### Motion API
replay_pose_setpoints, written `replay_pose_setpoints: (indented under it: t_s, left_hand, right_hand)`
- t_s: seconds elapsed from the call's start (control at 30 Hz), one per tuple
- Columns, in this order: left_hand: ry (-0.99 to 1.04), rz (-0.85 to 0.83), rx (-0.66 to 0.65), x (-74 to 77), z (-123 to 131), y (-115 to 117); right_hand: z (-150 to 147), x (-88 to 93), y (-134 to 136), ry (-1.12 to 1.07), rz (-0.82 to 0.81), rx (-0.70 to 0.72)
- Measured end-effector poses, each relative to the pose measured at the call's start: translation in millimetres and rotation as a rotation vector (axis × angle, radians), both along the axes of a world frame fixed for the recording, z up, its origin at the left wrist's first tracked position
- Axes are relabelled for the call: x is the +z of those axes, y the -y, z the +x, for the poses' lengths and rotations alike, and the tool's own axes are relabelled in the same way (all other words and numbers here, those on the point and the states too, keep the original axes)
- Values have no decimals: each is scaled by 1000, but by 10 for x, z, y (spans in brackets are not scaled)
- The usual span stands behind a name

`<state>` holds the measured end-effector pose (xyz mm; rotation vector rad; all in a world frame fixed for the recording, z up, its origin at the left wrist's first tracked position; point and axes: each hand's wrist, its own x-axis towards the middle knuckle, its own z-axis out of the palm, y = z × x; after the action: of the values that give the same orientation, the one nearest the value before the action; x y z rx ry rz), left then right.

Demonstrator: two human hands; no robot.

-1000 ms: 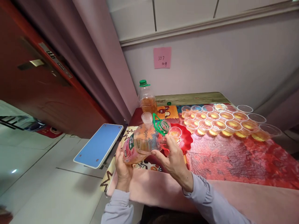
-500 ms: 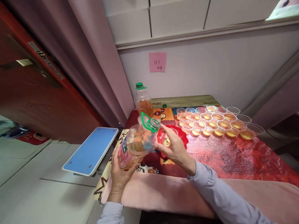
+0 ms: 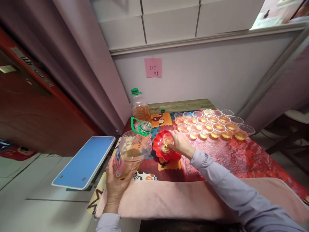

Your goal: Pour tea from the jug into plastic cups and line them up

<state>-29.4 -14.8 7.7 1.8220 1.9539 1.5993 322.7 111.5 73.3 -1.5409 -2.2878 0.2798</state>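
My left hand (image 3: pixel 118 183) is wrapped round the lower part of a large clear plastic bottle (image 3: pixel 135 146), which leans slightly right. It has a green handle ring, an uncapped mouth and amber liquid low inside. My right hand (image 3: pixel 182 143) grips the side of a clear plastic cup (image 3: pixel 168 140) with a little yellowish liquid. That cup is in or just above a red scalloped dish (image 3: pixel 159 151); I cannot tell whether it touches. To the right stand rows of clear cups (image 3: pixel 219 127) holding similar liquid.
A second bottle (image 3: pixel 141 108) with a green cap stands at the back left, and a loose green cap (image 3: pixel 163 111) lies near the wall. A pink cloth (image 3: pixel 178 199) covers the table's front edge. A blue-topped stool (image 3: pixel 84 161) stands left of the table.
My right hand has left the bottle's neck and taken hold of the cup at the red dish. The bottle is more upright. The whole view has shifted to the right.
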Motion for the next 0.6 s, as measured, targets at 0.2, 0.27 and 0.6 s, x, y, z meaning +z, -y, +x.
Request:
replay_pose_setpoints:
  t_s: [0.2,0.27,0.6]
  left_hand:
    - [-64,6,33,-48,-56,-28]
    - [-57,-6,39,-59,-65,-27]
    - [-37,18,113,-51,-49,-99]
  right_hand:
    - [-62,1,-27,-35,2,-22]
    - [-64,27,8,-77,28,-32]
    - [980,414,640,-596,184,-207]
